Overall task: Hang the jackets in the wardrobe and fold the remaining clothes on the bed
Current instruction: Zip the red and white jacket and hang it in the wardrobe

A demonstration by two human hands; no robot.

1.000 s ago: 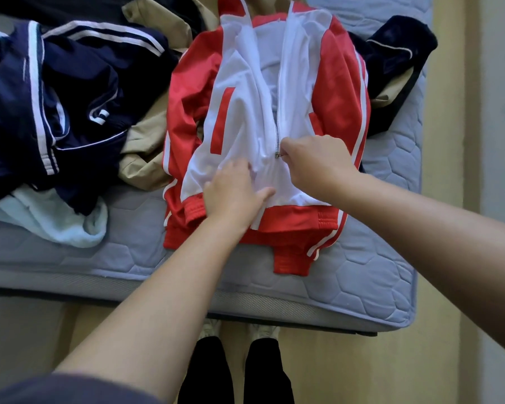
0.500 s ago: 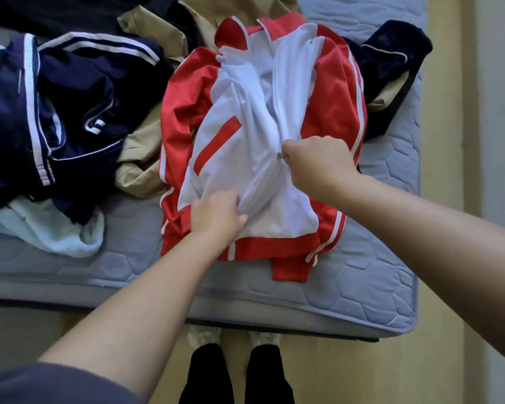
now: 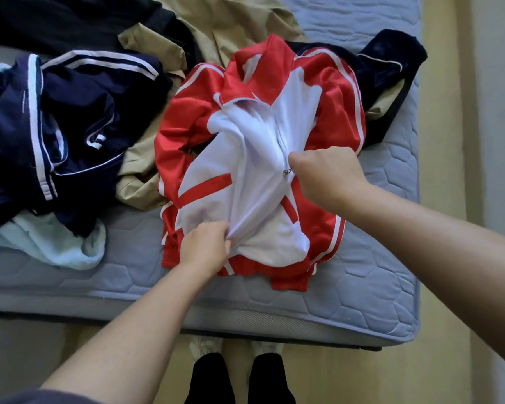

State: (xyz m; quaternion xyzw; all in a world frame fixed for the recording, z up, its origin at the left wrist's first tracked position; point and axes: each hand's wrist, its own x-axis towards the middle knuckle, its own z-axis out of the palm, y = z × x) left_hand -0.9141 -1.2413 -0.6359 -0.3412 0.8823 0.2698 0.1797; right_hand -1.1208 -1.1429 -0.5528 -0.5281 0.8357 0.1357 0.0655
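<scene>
A red and white zip jacket (image 3: 330,123) lies bunched on the grey-blue mattress (image 3: 370,290), collar away from me. My left hand (image 3: 206,243) grips the white front fabric near the hem, close to the bottom of the zip. My right hand (image 3: 325,173) pinches the metal zip pull (image 3: 287,171) halfway up the front. The white panels are creased between the two hands. A navy jacket with white stripes (image 3: 70,118) lies in a heap to the left.
Tan clothing (image 3: 231,27) lies under and behind the jackets, a pale blue garment (image 3: 50,243) sits at the left near the mattress edge, and a dark navy piece (image 3: 391,68) lies at the right. The mattress corner is at the lower right, my feet on the yellow floor (image 3: 347,380) below.
My left hand slid down toward the hem and closed on the white fabric. The jacket bunched up, its collar drawing nearer. My right hand stayed on the zip pull.
</scene>
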